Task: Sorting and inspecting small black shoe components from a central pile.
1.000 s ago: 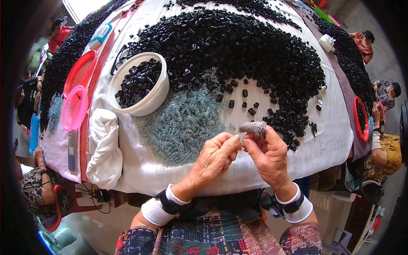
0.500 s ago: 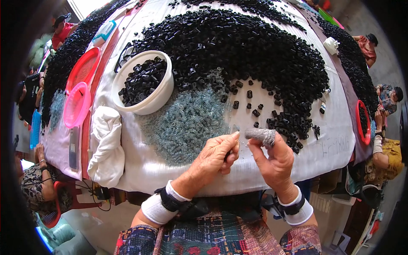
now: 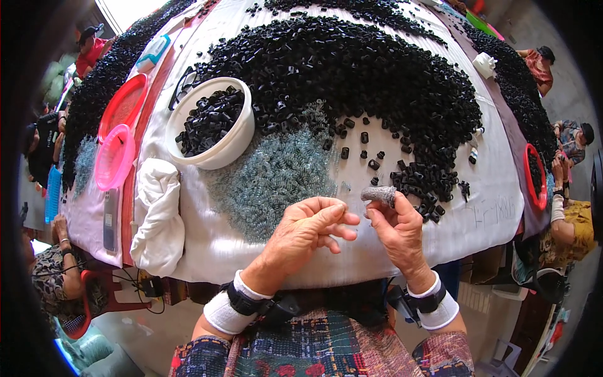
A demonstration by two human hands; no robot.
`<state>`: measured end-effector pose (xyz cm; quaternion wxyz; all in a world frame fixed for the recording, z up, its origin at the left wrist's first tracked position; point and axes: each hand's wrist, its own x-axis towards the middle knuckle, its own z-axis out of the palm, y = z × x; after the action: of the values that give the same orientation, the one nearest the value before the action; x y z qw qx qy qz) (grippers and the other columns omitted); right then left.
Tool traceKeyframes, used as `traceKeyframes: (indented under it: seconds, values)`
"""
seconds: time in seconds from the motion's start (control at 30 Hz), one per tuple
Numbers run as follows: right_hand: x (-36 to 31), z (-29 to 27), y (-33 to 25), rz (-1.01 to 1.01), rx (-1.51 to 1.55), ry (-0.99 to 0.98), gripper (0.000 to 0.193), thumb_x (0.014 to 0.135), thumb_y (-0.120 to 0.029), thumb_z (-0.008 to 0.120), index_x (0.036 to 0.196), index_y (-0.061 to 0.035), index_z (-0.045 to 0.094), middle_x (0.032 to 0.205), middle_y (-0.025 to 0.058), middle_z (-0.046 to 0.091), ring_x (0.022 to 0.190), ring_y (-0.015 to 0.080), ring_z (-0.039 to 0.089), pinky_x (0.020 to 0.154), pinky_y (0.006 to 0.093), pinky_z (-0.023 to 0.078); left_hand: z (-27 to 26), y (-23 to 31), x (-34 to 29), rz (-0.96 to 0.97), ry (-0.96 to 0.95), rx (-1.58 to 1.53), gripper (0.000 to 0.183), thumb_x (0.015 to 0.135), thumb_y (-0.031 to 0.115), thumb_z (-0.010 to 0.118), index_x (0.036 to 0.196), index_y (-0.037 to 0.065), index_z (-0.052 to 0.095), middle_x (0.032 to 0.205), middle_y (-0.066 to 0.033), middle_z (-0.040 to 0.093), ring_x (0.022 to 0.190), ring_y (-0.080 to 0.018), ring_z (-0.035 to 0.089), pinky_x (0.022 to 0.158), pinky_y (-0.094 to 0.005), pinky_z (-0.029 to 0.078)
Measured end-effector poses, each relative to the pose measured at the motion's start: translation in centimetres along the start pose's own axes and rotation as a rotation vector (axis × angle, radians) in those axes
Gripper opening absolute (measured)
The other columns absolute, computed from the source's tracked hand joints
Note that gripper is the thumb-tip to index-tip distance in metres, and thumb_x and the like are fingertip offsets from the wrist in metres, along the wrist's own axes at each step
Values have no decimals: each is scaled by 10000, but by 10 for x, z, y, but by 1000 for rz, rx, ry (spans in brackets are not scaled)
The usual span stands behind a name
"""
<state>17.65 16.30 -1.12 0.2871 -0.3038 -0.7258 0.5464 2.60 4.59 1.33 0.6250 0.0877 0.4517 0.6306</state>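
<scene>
Just above the table's near edge, my left hand [image 3: 308, 229] has its fingers loosely apart, with nothing visible in them. Beside it, my right hand [image 3: 399, 232] is closed in a pinch, thumb against fingers. A grey knitted finger cover [image 3: 379, 194] is on its index finger. Whatever lies in that pinch is too small or hidden to name. A heap of small clear coil springs [image 3: 276, 185] spreads beyond my left hand. Several loose black plastic parts [image 3: 374, 164] lie past my right hand, in front of a large black pile [image 3: 352, 69].
A white tub [image 3: 242, 141] full of black parts stands left of the springs. Near it are a crumpled white cloth [image 3: 157, 213], a pink basket [image 3: 103, 166] and a red basket [image 3: 135, 88]. Other people sit along both sides, by another red basket [image 3: 529, 151] at right.
My left hand has drawn back a little, and its fingers have loosened from a pinch. My right thumb has closed in toward the fingers beside the grey cover.
</scene>
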Motion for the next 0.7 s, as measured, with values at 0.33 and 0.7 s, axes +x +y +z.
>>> traceKeyframes:
  seconds: [0.33, 0.7]
  values:
    - [-6, 4, -14, 14, 94, 12, 195, 850, 38, 615, 1040, -5, 599, 910, 31, 641, 831, 77, 607, 744, 220, 498, -15, -12, -4, 35, -148, -128, 245, 950, 176, 555, 1112, -6, 580, 911, -93, 656, 701, -106, 634, 517, -211, 510]
    - [-3, 20, -31, -369, 25, 76, 236, 778, 52, 679, 1007, 21, 632, 831, 91, 667, 694, 131, 648, 618, 245, 529, -1, -10, -15, 259, -87, 219, 251, 908, 108, 612, 1131, 1, 572, 966, -111, 677, 807, -167, 671, 628, -247, 527]
